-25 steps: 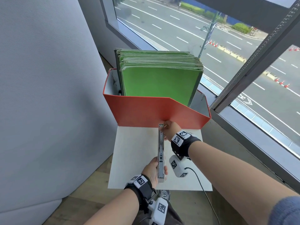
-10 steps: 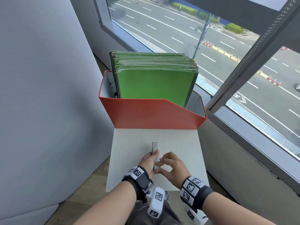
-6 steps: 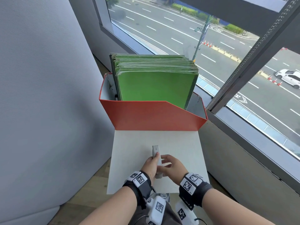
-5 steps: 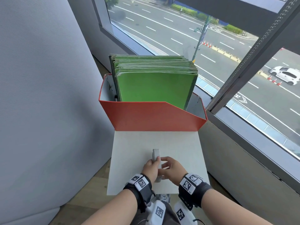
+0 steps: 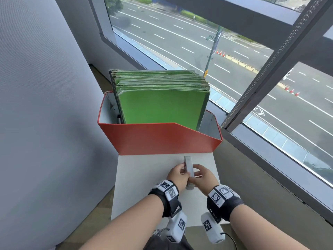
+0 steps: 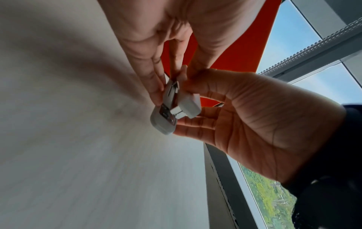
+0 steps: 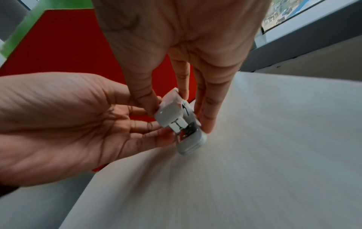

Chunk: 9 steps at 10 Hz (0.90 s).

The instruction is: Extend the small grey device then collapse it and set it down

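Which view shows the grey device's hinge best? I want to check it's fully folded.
The right wrist view: the grey device faces the camera, its hinge exposed. The left wrist view shows the hinge partly behind fingers; the head view shows only its edge.

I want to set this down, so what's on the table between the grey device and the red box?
Nothing: in the head view, only bare white tabletop lies between the grey device and the red box.
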Available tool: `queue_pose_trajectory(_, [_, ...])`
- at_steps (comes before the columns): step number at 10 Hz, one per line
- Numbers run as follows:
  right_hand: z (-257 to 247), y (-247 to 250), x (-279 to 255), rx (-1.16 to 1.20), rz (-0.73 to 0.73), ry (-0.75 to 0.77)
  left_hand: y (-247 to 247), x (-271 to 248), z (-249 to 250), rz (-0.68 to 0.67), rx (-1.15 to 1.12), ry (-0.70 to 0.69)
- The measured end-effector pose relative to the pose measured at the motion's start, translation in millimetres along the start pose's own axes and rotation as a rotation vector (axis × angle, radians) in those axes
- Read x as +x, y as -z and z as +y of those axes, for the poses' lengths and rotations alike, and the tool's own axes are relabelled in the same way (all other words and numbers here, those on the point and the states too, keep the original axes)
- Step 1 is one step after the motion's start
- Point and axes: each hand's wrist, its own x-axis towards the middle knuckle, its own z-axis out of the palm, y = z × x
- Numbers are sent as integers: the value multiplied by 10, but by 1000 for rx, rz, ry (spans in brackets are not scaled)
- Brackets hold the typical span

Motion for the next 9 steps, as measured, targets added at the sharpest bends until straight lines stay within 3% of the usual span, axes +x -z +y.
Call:
queue_pose_trajectory(7, [61,135,270,-213,33,10,-132,235,103,-16,39,2])
queue_pose_trajectory(9, [4,213,51,-221,49,16,303,-37,-166,-14,465,-70])
